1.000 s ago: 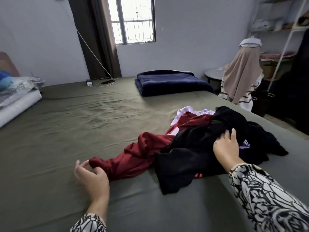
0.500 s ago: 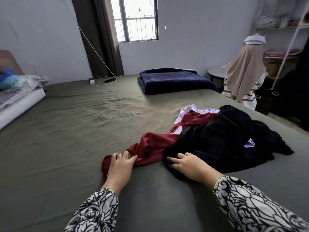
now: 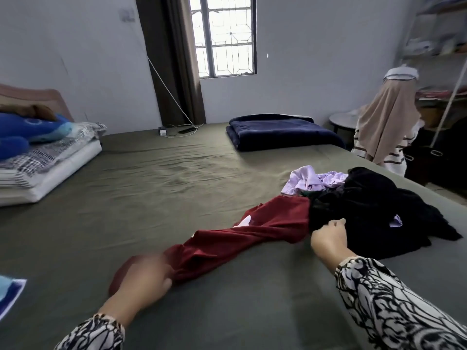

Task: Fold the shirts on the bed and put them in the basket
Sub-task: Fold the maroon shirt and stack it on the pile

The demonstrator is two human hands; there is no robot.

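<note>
A dark red shirt lies stretched out across the olive-green bed, its far end tucked under a heap of black clothing. A lilac garment shows behind the heap. My left hand, blurred by motion, is closed on the near end of the red shirt. My right hand grips the edge of the black clothing where it meets the red shirt. No basket is in view.
A folded navy blanket lies at the far side of the bed. Pillows and a blue plush toy sit at the left. A charger and cable rest near the wall. A shelf rack and draped clothes stand right.
My left hand has pulled the red shirt toward the near left, stretching it out of the heap. My right hand has moved to the edge of the black clothing.
</note>
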